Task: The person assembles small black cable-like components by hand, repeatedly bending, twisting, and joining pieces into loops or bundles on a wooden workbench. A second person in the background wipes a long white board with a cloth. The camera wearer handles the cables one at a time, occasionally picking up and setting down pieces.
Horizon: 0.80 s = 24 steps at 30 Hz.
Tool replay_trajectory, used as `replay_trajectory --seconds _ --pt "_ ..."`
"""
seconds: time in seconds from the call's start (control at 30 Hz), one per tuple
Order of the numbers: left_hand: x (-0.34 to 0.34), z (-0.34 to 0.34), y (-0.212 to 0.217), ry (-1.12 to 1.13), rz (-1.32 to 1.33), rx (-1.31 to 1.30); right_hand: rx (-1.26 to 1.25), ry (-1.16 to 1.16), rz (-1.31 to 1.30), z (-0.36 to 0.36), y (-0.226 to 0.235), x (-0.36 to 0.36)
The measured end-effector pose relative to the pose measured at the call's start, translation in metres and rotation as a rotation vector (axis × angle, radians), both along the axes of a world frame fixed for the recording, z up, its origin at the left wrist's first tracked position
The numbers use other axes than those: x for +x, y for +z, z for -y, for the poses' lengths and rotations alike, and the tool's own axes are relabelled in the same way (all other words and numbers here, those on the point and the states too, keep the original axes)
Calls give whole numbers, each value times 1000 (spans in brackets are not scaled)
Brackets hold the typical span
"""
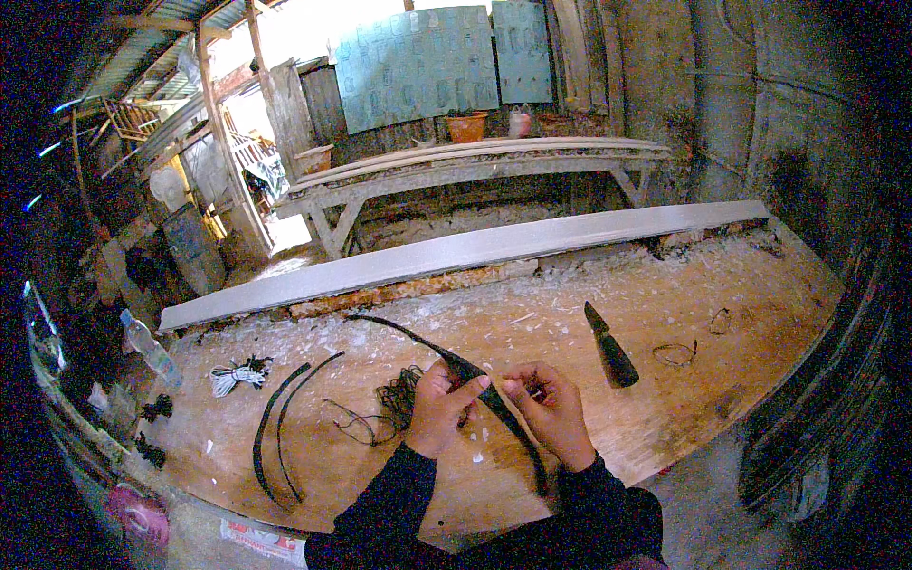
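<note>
My left hand (437, 408) is closed around the middle of a long, curved black strip (514, 430), thumb lying on top. The strip tapers toward its far end and slants down to the right over the wooden tabletop. Just right of it, my right hand (555, 410) has thumb and fingers pinched together; whatever is between them is too small to make out. Beside my left hand lies a tangle of thin black cord (397, 399). A short, dark, pointed tool (614, 353), knife-like in shape, rests to the right of my hands.
Two curved dark strips (267, 437) lie on the left, near a white cord bundle (236, 380) and a plastic bottle (149, 348). Thin wire-like loops (674, 355) are at the right. A long white board (456, 249) edges the table's far side; a bench (494, 163) stands beyond.
</note>
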<state>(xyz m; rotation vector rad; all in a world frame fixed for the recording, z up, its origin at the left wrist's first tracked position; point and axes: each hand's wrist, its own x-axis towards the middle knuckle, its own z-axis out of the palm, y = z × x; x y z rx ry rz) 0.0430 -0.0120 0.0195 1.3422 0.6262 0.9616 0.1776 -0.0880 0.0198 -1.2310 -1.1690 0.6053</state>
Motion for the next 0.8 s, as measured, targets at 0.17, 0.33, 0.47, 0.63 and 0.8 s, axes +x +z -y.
replay_trajectory --seconds 0.17,0.33,0.47,0.63,0.8 --pt "9 3 -5 -2 204 -17 -7 128 74 3 -1 1" --pt "6 4 -5 -56 149 -73 -58 152 41 -2 -9 4" --pt "2 4 -3 -87 25 -67 -70 210 -40 0 -9 6" --pt "6 1 -7 -146 123 -43 -63 229 -79 1 -6 4" --pt "4 9 -10 -174 132 -114 -101 244 -220 7 -4 2"
